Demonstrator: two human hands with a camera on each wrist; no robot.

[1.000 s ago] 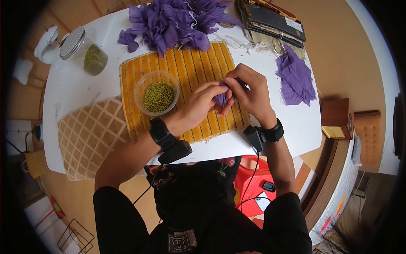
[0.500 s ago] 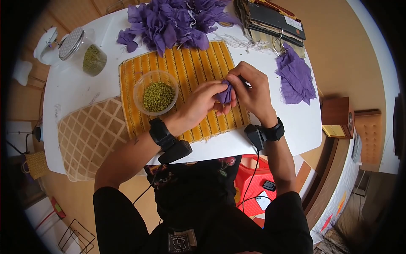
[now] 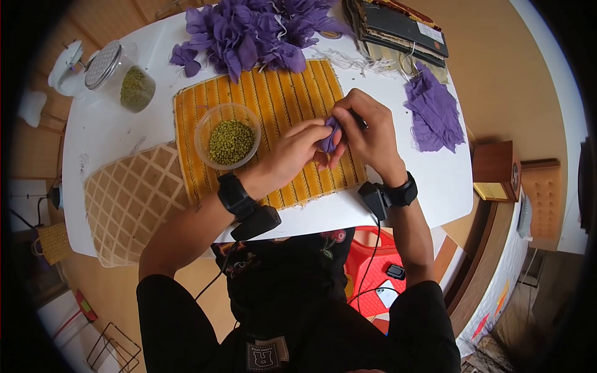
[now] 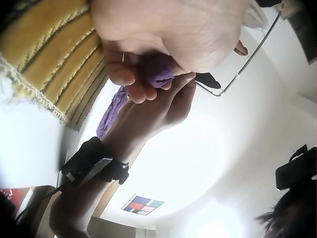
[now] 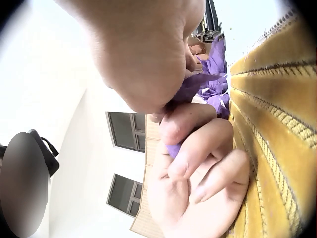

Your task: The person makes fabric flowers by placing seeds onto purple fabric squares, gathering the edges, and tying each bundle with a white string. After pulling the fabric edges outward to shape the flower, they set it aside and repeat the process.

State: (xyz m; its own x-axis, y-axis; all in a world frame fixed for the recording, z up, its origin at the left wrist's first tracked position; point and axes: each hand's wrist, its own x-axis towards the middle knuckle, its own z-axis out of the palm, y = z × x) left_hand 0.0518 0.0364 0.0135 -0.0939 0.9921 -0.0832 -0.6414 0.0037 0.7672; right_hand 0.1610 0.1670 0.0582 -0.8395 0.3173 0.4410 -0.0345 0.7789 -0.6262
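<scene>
A small purple cloth bundle (image 3: 329,135) is between the two hands, above the right part of the yellow striped mat (image 3: 292,180). The left hand (image 3: 297,149) curls its fingers and thumb round the bundle, whose rounded part (image 4: 159,72) shows in the left wrist view. With thumb and fingertips, the right hand (image 3: 371,132) pinches the cloth's gathered upper end; in the right wrist view this cloth (image 5: 194,88) comes out between its fingers. Left of the hands, a clear round tub (image 3: 200,149) of green beans (image 3: 231,142) stands on the mat.
Behind the mat lies a heap of purple cloth pieces (image 3: 249,37). Flat purple cloths (image 3: 433,112) lie at the right, near white strings (image 3: 357,62) and a dark stack of books or folders (image 3: 404,31). A lidded jar (image 3: 135,90) lies tilted at the left, beyond a beige lattice cloth (image 3: 134,205).
Both hands stay nearly in place with the bundle between them. The purple cloth between the fingers has turned and shifted slightly, and the right fingers have moved a little.
</scene>
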